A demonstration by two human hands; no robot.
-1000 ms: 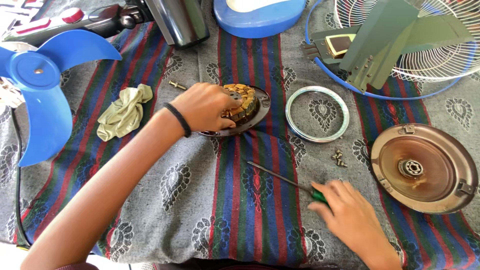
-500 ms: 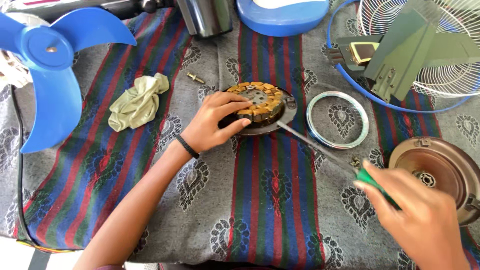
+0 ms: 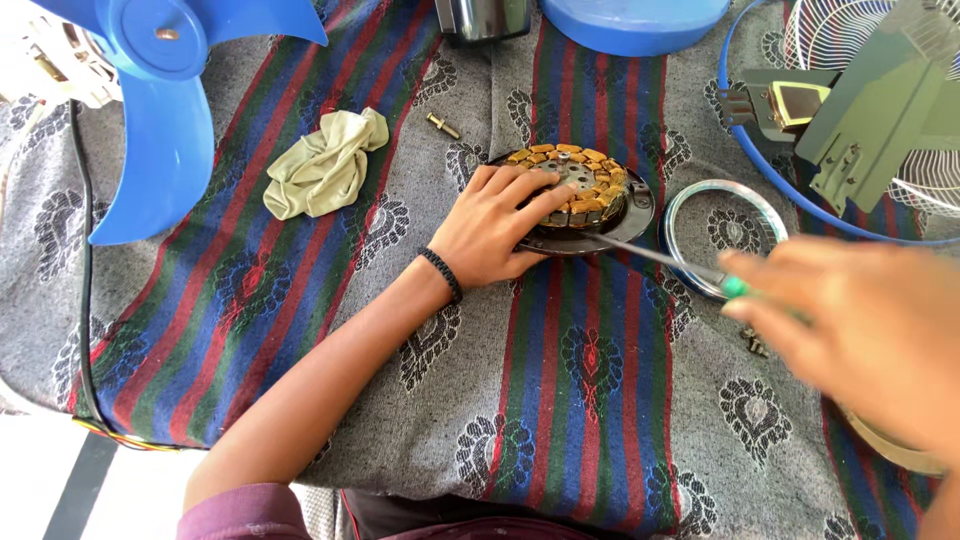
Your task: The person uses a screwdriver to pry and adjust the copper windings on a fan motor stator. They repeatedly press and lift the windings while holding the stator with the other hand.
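My left hand (image 3: pixel 497 228) rests flat on a round fan motor stator (image 3: pixel 590 190) with copper windings, pressing its near-left side onto the striped cloth (image 3: pixel 590 400). My right hand (image 3: pixel 860 335), blurred and close to the camera at the right, grips a green-handled screwdriver (image 3: pixel 665 258). The screwdriver's thin shaft reaches left, and its tip lies at the stator's near edge just beside my left fingers.
A metal ring (image 3: pixel 725 235) lies right of the stator. A blue fan blade (image 3: pixel 160 100) is at the upper left, with a crumpled green rag (image 3: pixel 325 165) and a small bolt (image 3: pixel 442 125) nearby. A fan guard and grey bracket (image 3: pixel 865 110) fill the upper right. Small screws (image 3: pixel 755 343) lie by my right hand.
My right hand has lifted the screwdriver from the cloth and swung it up and left, bringing its tip to the stator's edge. The camera view has shifted closer. My left hand stays on the stator.
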